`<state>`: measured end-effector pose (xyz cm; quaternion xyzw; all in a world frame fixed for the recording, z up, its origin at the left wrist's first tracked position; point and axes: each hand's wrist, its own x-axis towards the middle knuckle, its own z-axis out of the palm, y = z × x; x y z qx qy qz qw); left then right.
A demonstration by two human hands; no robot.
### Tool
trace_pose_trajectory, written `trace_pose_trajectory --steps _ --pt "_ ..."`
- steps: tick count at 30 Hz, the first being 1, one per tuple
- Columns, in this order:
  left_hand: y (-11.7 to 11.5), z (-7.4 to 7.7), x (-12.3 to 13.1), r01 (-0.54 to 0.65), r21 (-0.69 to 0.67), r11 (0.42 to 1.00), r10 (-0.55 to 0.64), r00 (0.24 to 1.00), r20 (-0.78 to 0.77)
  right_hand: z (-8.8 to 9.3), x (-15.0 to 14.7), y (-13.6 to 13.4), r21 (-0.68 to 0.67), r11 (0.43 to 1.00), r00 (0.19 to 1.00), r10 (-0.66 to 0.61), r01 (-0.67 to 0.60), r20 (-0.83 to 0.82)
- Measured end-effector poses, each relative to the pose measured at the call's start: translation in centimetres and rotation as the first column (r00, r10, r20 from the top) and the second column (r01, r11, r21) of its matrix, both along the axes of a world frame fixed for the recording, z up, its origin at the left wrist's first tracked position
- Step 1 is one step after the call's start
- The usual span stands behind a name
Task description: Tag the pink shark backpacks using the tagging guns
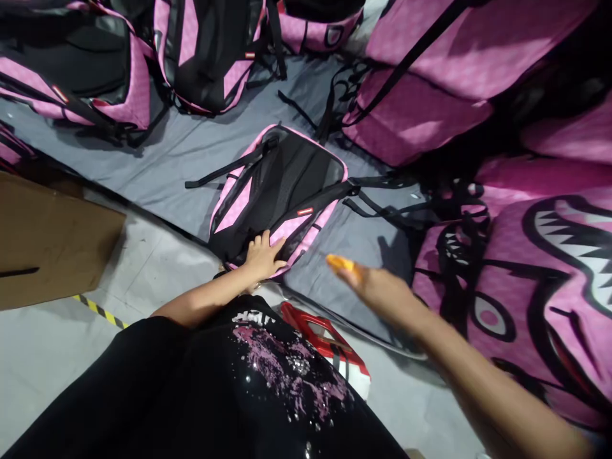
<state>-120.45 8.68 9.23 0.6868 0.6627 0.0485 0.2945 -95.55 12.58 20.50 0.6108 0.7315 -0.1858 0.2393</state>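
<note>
A pink and black backpack [287,185] lies on the grey cloth with its padded back and shoulder straps facing up. My left hand [262,255] rests flat on its near end, fingers spread over the black and pink padding. To the right of the backpack, above the cloth and apart from the bag, is my right hand [363,280], closed and a little blurred. A small orange object [340,262] sticks out at its fingertips; its exact kind does not show. Loose black straps [382,197] trail from the backpack's right side.
More pink and black backpacks [205,57] lie along the far side. Large pink bags with printed teeth and eyes [540,274] crowd the right. The grey cloth [157,166] covers the work surface. A cardboard box [52,236] stands left; a red and white item [329,338] sits below the edge.
</note>
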Motion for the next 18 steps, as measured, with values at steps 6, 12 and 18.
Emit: trace_pose_trajectory --steps 6,12,18 --pt "1.1 2.5 -9.9 -0.671 -0.116 0.732 0.575 0.517 0.634 -4.3 -3.6 -11.3 -0.087 0.995 0.996 -0.036 0.043 0.079" --pt "6.0 -0.9 -15.3 -0.552 -0.667 0.501 0.849 0.163 0.502 -10.0 -10.1 -14.6 0.083 0.993 0.990 -0.097 0.088 0.100" --pt "7.0 -3.2 -16.3 -0.259 -0.847 0.464 0.874 -0.022 0.485 -14.1 -12.9 -14.8 0.154 0.981 0.989 -0.131 0.119 0.075"
